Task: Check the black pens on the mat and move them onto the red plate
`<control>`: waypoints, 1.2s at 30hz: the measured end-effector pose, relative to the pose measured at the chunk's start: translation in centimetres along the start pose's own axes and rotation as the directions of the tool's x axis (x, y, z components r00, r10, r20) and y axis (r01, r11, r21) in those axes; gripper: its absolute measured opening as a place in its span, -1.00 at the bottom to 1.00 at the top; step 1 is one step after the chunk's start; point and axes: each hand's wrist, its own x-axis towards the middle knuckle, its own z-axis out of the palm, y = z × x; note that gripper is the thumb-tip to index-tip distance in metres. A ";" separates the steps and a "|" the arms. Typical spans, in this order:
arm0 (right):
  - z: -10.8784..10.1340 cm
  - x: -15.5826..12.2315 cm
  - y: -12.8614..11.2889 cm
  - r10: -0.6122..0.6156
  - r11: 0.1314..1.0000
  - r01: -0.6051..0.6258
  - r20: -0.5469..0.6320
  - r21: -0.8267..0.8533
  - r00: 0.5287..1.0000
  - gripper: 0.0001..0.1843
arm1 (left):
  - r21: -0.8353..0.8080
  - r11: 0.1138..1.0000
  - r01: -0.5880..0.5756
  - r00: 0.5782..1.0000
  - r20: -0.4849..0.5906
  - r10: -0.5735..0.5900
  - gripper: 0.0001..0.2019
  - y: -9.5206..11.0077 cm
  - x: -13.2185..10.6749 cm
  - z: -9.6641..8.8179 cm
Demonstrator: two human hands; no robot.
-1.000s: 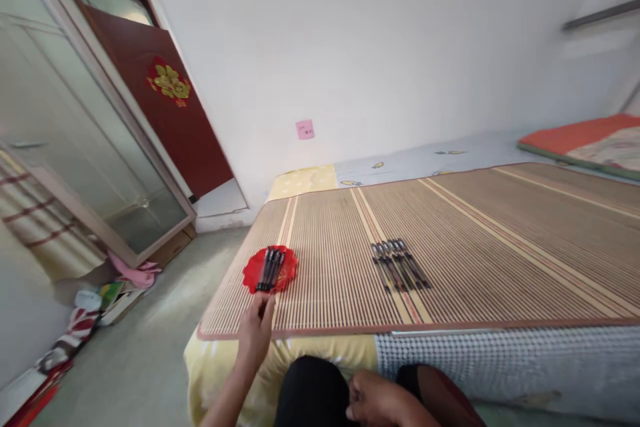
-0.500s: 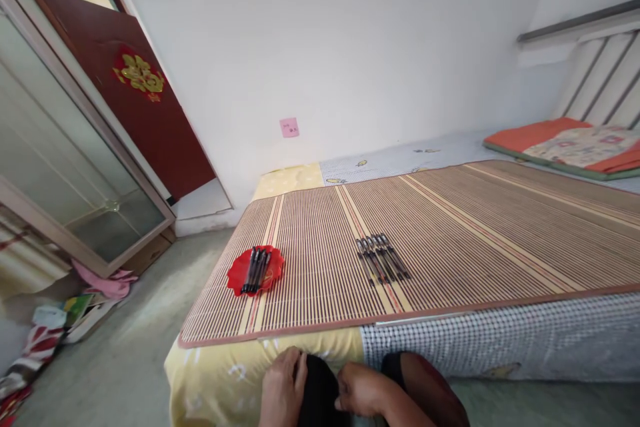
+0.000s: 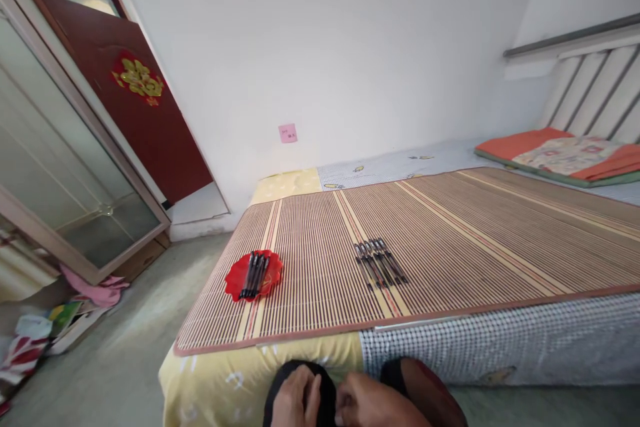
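Observation:
A red scalloped plate point(image 3: 235, 285) lies on the striped bamboo mat point(image 3: 450, 240) near its left front corner, with several dark pens point(image 3: 254, 273) resting across it. A second row of several dark pens point(image 3: 380, 262) lies directly on the mat further right. My left hand point(image 3: 296, 401) rests flat on my black-clad knee at the bottom edge, fingers stretched out and holding nothing. My right hand point(image 3: 373, 405) sits beside it on my lap, fingers curled inward and partly hidden. Both hands are well short of the plate and the pens.
The mat covers a bed with a yellow and checked sheet point(image 3: 450, 347). A folded orange cushion point(image 3: 565, 153) lies at the far right. A dark red door point(image 3: 135, 107) and a glass panel point(image 3: 55, 160) stand on the left, with clutter point(image 3: 60, 313) on the floor.
My left hand has drawn back from just below the red plate down to my knee. The view has shifted, showing more of the headboard at right.

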 end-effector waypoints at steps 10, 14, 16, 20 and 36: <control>-13.3 0.1 -1.9 -0.039 0.938 -0.241 -0.767 -0.248 0.640 -0.79 | 0.178 0.980 -0.091 0.996 0.014 0.090 -0.68 -0.1 -0.2 1.8; -14.2 2.5 -1.4 0.055 0.874 -0.407 -0.777 -0.266 0.628 -0.85 | 0.166 0.974 -0.156 0.987 0.047 0.151 -0.72 -0.4 -0.2 1.5; -13.9 3.4 -1.6 0.081 0.843 -0.457 -0.773 -0.283 0.629 -0.84 | 0.169 0.976 -0.139 0.990 0.002 0.141 -0.70 -0.6 -0.3 1.9; -13.4 4.2 -1.9 0.099 0.822 -0.486 -0.766 -0.297 0.635 -0.78 | 0.157 0.983 -0.096 0.991 -0.075 0.109 -0.64 -1.0 -0.6 2.9; -3.6 1.4 -5.2 -0.108 0.986 0.162 -0.599 0.037 0.793 -0.91 | -0.591 0.698 0.404 0.900 0.122 -0.418 -0.42 4.2 4.8 -0.6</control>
